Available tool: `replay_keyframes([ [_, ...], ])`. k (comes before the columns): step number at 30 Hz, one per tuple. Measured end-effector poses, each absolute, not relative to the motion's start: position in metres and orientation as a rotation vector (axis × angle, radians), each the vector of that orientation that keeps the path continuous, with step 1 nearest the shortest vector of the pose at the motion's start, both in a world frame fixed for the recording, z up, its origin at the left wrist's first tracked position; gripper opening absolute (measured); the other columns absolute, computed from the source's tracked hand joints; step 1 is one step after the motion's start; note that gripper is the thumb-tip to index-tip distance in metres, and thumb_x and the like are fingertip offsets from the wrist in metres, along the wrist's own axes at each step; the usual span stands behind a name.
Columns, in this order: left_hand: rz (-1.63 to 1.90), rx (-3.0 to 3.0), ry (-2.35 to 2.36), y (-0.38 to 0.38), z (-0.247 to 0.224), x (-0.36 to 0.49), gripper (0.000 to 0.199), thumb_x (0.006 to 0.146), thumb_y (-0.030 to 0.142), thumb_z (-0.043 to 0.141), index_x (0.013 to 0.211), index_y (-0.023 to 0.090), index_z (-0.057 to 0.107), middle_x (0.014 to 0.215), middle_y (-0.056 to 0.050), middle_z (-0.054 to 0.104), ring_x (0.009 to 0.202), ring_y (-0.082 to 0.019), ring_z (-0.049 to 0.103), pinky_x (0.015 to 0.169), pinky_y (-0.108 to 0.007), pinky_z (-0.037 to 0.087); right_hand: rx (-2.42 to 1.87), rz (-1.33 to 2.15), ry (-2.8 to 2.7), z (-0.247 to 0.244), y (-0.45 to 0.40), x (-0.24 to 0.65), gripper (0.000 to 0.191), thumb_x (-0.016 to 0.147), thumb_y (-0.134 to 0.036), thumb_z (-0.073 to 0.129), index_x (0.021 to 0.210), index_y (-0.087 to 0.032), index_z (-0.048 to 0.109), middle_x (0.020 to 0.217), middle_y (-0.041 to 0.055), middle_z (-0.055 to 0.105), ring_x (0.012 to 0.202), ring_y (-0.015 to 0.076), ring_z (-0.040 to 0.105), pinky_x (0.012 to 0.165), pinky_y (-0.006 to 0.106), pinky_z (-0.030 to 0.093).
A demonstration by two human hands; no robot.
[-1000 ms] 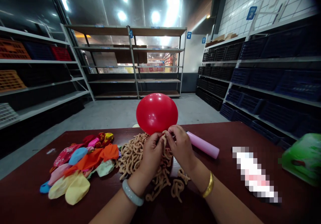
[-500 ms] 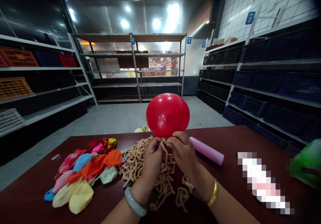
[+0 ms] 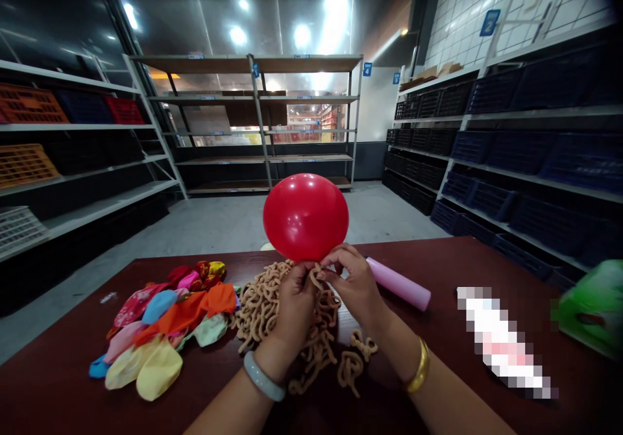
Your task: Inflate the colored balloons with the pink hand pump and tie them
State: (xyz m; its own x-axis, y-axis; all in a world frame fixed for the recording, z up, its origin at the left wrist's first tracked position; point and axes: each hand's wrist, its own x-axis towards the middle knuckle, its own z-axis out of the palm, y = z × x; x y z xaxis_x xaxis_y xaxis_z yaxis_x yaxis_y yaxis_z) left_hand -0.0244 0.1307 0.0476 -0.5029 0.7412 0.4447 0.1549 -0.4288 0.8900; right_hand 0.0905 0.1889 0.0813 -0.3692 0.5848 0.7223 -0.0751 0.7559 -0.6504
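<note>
An inflated red balloon [image 3: 305,217] stands upright above the table's far edge, its neck down between my hands. My left hand [image 3: 296,298], with a pale bangle at the wrist, pinches the balloon's neck. My right hand [image 3: 353,282], with a gold bracelet, has thumb and forefinger closed on a tan cord [image 3: 317,275] just under the balloon. The balloon's knot or opening is hidden by the fingers. Beneath and behind my hands lies a pile of tan cords [image 3: 257,305], with a few loose pieces [image 3: 349,369] nearer to me.
Flat, uninflated balloons [image 3: 182,315] in many colours lie at the left of the dark red table [image 3: 428,266]. A pink cylinder [image 3: 399,284] lies right of my hands. A pixelated object [image 3: 506,344] and a green container [image 3: 591,308] are farther right. Shelves stand beyond.
The balloon and both hands have shifted slightly left in the view. My right fingers have moved a little on the cord at the balloon's base.
</note>
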Motion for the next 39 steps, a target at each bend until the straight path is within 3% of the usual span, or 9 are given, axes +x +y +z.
replay_keyframes([
  [6, 1.987, 1.404, 1.475, 0.13, 0.045, -0.029, 0.013, 0.083, 0.029, 0.061, 0.083, 0.017, 0.068, 0.075, -0.002, 0.065, 0.07, -0.014, 0.057, 0.066, -0.024, 0.045, -0.425, 1.052, -1.648, 0.075, 0.193, 0.087, 0.019, 0.071, -0.03, 0.078, 0.067, -0.02, 0.062, 0.074, -0.0008, 0.058, 0.069, 0.0146, 0.055, 0.064, 0.027, 0.046],
  [11, 1.975, 1.375, 1.467, 0.131, 0.048, -0.026, 0.017, 0.085, 0.03, 0.06, 0.087, 0.017, 0.07, 0.077, -0.003, 0.067, 0.071, -0.015, 0.059, 0.067, -0.024, 0.046, -0.448, 1.444, -1.435, 0.073, 0.192, 0.085, 0.022, 0.075, -0.037, 0.073, 0.074, -0.021, 0.057, 0.068, -0.0025, 0.059, 0.06, 0.0133, 0.055, 0.057, 0.026, 0.047],
  [16, 1.969, 1.329, 1.432, 0.132, 0.049, -0.021, 0.018, 0.085, 0.032, 0.06, 0.088, 0.018, 0.07, 0.082, -0.003, 0.069, 0.076, -0.017, 0.061, 0.071, -0.026, 0.047, -0.491, 1.466, -1.293, 0.069, 0.187, 0.079, 0.021, 0.079, -0.036, 0.068, 0.079, -0.021, 0.053, 0.072, -0.0032, 0.059, 0.064, 0.0132, 0.056, 0.059, 0.025, 0.046],
  [22, 1.904, 1.428, 1.494, 0.13, 0.053, -0.012, 0.015, 0.085, 0.029, 0.059, 0.083, 0.018, 0.07, 0.077, -0.003, 0.069, 0.073, -0.017, 0.061, 0.07, -0.027, 0.046, -0.429, 1.544, -1.031, 0.071, 0.179, 0.076, 0.022, 0.081, -0.036, 0.066, 0.077, -0.022, 0.05, 0.066, -0.0043, 0.054, 0.055, 0.011, 0.049, 0.051, 0.023, 0.041],
  [31, 1.701, 1.572, 1.589, 0.133, 0.048, -0.008, 0.019, 0.089, 0.031, 0.054, 0.085, 0.018, 0.068, 0.076, -0.001, 0.066, 0.07, -0.016, 0.058, 0.067, -0.026, 0.043, -0.402, 1.602, -0.787, 0.07, 0.186, 0.074, 0.029, 0.072, -0.034, 0.075, 0.073, -0.022, 0.049, 0.058, -0.008, 0.048, 0.045, 0.007, 0.041, 0.044, 0.02, 0.035],
  [39, 1.656, 1.678, 1.631, 0.135, 0.04, -0.004, 0.021, 0.09, 0.032, 0.053, 0.083, 0.019, 0.068, 0.073, -0.001, 0.065, 0.069, -0.016, 0.057, 0.066, -0.025, 0.041, -0.456, 1.587, -0.738, 0.072, 0.202, 0.08, 0.032, 0.065, -0.038, 0.08, 0.073, -0.022, 0.052, 0.058, -0.0059, 0.057, 0.045, 0.0094, 0.048, 0.046, 0.023, 0.04],
])
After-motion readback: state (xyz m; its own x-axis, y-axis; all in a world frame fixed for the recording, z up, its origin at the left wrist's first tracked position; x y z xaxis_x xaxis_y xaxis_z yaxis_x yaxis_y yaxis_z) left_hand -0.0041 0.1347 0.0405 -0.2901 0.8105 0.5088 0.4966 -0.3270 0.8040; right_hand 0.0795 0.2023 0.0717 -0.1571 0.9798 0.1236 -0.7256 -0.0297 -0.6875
